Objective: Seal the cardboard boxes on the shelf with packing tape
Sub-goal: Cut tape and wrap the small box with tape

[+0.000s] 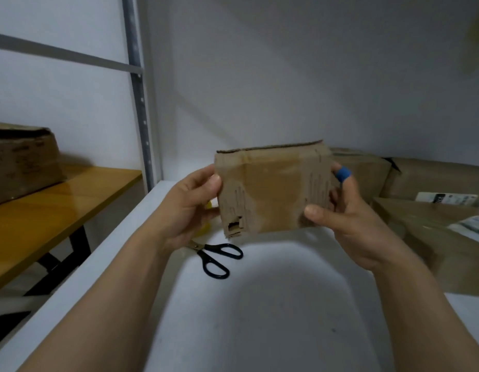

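Observation:
A small worn cardboard box [273, 189] is held up above the white shelf [260, 304], its torn face toward me with a hole at the lower left corner. My left hand [190, 208] grips its left edge, thumb on the front. My right hand [348, 218] grips its right edge, thumb on the lower front; a blue band wraps one finger. A bit of yellow, possibly the tape roll [206, 226], shows behind my left hand, mostly hidden.
Black-handled scissors [217, 257] lie on the shelf below the box. Several larger cardboard boxes [434, 224] with labels are stacked at the right. A wooden table [45, 218] with another box [21, 162] stands at the left, beyond a grey shelf post [137, 89].

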Demonstrator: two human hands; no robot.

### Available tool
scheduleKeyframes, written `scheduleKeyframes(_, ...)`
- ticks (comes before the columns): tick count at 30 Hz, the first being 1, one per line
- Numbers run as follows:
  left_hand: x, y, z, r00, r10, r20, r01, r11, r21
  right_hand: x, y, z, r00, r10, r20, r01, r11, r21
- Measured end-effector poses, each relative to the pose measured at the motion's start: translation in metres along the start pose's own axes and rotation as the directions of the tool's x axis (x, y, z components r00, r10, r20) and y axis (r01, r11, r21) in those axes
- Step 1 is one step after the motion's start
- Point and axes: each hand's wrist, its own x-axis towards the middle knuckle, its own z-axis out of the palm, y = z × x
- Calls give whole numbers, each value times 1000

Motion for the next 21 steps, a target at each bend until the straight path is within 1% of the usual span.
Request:
scheduleKeyframes(3,-1,-3,-5,991,105,80,-110,992,58,0,3,1,998,-45,-34,45,999,17)
scheduleKeyframes(7,-1,-14,-1,988,132,74,-142,976,163,2,9,-1,987,-105,-120,104,994,-14)
scheduleKeyframes(10,-2,-13,4,984,164,65,-176,936,304,3,11,-2,984,-132,-118,120,987,-107)
scheduleKeyframes(14,-6,-10,9,971,196,138,-239,847,475,3,12,-3,986,-146,-76,130,974,-184)
scheduleKeyframes(16,-6,-10,9,969,203,139,-246,824,510,2,11,-4,986,-151,-68,135,971,-198)
scheduleKeyframes(21,-8,-6,10,962,240,128,-271,808,523,0,6,-1,981,-171,-87,148,964,-220)
